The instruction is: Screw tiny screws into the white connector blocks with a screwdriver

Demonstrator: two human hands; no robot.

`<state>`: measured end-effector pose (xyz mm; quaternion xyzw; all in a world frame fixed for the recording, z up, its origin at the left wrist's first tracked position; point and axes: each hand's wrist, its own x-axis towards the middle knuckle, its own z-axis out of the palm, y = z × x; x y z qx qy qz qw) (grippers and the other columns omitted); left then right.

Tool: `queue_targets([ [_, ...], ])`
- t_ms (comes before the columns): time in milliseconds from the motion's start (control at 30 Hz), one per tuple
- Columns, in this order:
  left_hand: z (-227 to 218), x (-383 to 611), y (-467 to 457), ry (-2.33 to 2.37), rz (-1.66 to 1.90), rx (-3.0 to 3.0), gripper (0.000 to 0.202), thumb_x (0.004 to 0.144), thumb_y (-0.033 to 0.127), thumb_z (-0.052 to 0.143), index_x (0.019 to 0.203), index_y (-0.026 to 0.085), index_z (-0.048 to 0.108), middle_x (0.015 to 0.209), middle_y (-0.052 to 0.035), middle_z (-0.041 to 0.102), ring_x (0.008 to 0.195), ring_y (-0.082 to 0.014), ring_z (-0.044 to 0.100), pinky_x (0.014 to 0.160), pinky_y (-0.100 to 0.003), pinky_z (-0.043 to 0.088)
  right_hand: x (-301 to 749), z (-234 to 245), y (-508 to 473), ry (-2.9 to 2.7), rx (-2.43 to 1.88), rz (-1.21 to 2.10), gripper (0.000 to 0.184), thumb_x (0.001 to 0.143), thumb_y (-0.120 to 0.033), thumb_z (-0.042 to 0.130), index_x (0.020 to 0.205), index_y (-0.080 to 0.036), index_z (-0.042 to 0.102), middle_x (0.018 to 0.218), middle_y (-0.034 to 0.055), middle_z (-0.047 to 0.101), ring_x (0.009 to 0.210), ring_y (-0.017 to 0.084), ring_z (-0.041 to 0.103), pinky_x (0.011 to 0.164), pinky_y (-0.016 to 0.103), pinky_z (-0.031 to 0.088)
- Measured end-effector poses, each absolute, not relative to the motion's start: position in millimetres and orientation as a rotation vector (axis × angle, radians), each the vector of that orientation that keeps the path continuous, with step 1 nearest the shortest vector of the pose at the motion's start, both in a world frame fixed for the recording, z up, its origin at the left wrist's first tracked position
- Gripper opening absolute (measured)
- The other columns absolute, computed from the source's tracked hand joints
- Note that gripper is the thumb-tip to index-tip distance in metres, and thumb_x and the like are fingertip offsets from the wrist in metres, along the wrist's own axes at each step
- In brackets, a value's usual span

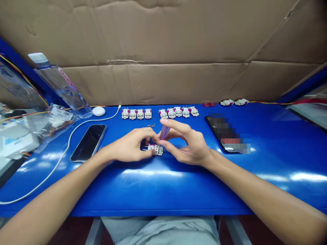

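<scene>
My left hand (133, 144) is closed around a small white and purple plastic module (158, 150) with metal pins, holding it on the blue tabletop. In my right hand (189, 143) is a screwdriver with a clear purple handle (165, 132), gripped between thumb and fingers and standing nearly upright over the module. The screwdriver's tip is hidden by the fingers of my left hand. Just behind my hands lies a little group of small screws (151, 125).
Several similar modules (140, 114) stand in two rows at the back, and two more (234, 102) lie farther right near red bits (208, 104). Phones lie at left (89, 143) and right (222, 134). A white cable (68, 143), water bottle (62, 81) and plastic bag (55, 120) occupy the left.
</scene>
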<state>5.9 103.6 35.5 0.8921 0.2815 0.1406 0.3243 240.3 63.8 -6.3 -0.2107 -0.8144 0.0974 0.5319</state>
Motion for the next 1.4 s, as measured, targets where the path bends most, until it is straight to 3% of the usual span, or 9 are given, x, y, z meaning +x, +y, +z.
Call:
queue_targets([
  [133, 34.4, 1.6, 105.2, 0.689, 0.324, 2.392, 0.023, 0.091, 0.032, 0.073, 0.109, 0.018, 0.073, 0.113, -0.0057, 0.077, 0.101, -0.0237, 0.070, 0.089, -0.033, 0.051, 240.1, -5.0, 62.0, -1.988, -0.506, 0.240, 0.075, 0.103, -0.013, 0.071, 0.169, -0.030, 0.040, 0.139, 0.0073, 0.078, 0.098, 0.017, 0.084, 0.089, 0.029, 0.073],
  [433, 31.0, 0.2, 106.6, 0.672, 0.334, 2.415, 0.020, 0.092, 0.031, 0.074, 0.107, 0.018, 0.074, 0.108, -0.0047, 0.078, 0.095, -0.0226, 0.070, 0.086, -0.032, 0.051, 239.7, -7.2, 64.0, -2.050, -0.547, 0.245, 0.071, 0.106, -0.018, 0.069, 0.169, -0.033, 0.039, 0.144, 0.0066, 0.077, 0.104, 0.018, 0.085, 0.093, 0.030, 0.072],
  [667, 35.0, 1.8, 105.9, 0.705, 0.308, 2.352, 0.027, 0.093, 0.038, 0.078, 0.112, 0.019, 0.074, 0.114, -0.0052, 0.076, 0.099, -0.0220, 0.068, 0.089, -0.032, 0.051, 242.0, -4.9, 64.4, -1.971, -0.519, 0.243, 0.073, 0.104, -0.013, 0.071, 0.168, -0.031, 0.041, 0.122, 0.0054, 0.081, 0.098, 0.019, 0.084, 0.090, 0.032, 0.073],
  [900, 33.8, 4.1, 108.1, 0.734, 0.448, 2.275, 0.017, 0.097, 0.035, 0.076, 0.101, 0.019, 0.073, 0.095, -0.0015, 0.075, 0.084, -0.0174, 0.065, 0.078, -0.029, 0.049, 241.4, -4.2, 65.6, -1.882, -0.518, 0.151, 0.069, 0.105, -0.018, 0.071, 0.165, -0.033, 0.043, 0.138, 0.0094, 0.076, 0.095, 0.019, 0.085, 0.085, 0.033, 0.075],
  [1167, 32.2, 5.8, 107.9, 0.691, 0.460, 2.256, 0.014, 0.097, 0.032, 0.075, 0.095, 0.018, 0.077, 0.101, -0.0051, 0.080, 0.091, -0.0201, 0.071, 0.083, -0.030, 0.053, 239.7, -6.8, 67.5, -1.888, -0.457, 0.129, 0.079, 0.102, -0.014, 0.075, 0.170, -0.033, 0.039, 0.140, 0.0100, 0.076, 0.106, 0.022, 0.084, 0.086, 0.034, 0.075],
  [1400, 35.2, 6.4, 106.7, 0.677, 0.425, 2.243, 0.019, 0.101, 0.034, 0.071, 0.092, 0.018, 0.076, 0.097, -0.0047, 0.080, 0.086, -0.0189, 0.071, 0.081, -0.029, 0.053, 240.0, -6.1, 66.3, -1.891, -0.457, 0.167, 0.079, 0.102, -0.012, 0.075, 0.169, -0.034, 0.040, 0.140, 0.0101, 0.076, 0.108, 0.022, 0.084, 0.090, 0.034, 0.074],
])
